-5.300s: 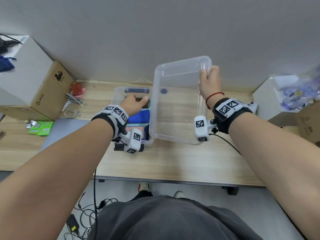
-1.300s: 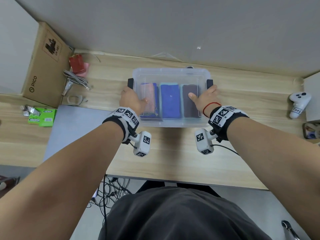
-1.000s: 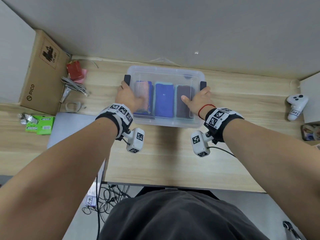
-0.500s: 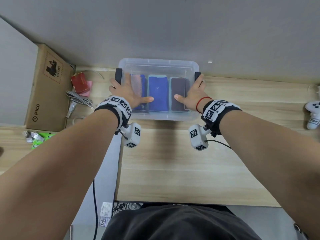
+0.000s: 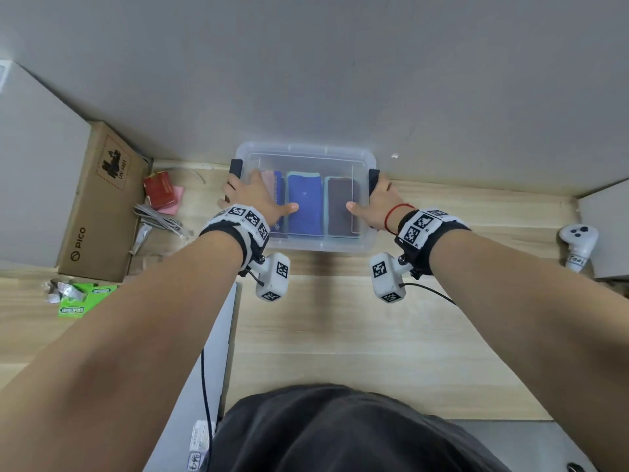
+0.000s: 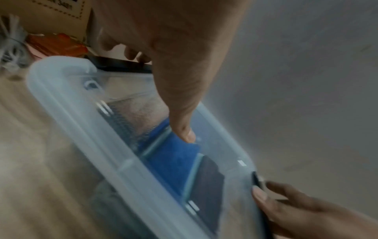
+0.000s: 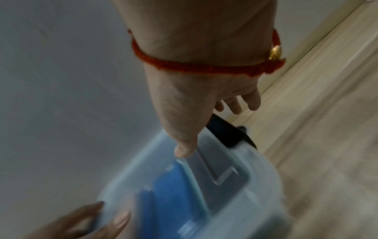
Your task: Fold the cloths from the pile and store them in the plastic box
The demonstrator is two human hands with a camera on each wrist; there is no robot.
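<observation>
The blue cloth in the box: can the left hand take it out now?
Probably not. The clear lid covers the box, so the left hand only touches plastic above the blue cloth.

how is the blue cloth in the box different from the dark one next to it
The blue cloth is bright blue and lies in the middle of the plastic box; the dark cloth is brownish purple and lies at the right end. The left hand has its thumb over the blue one, the right hand over the dark one. Both are folded under the lid.
</observation>
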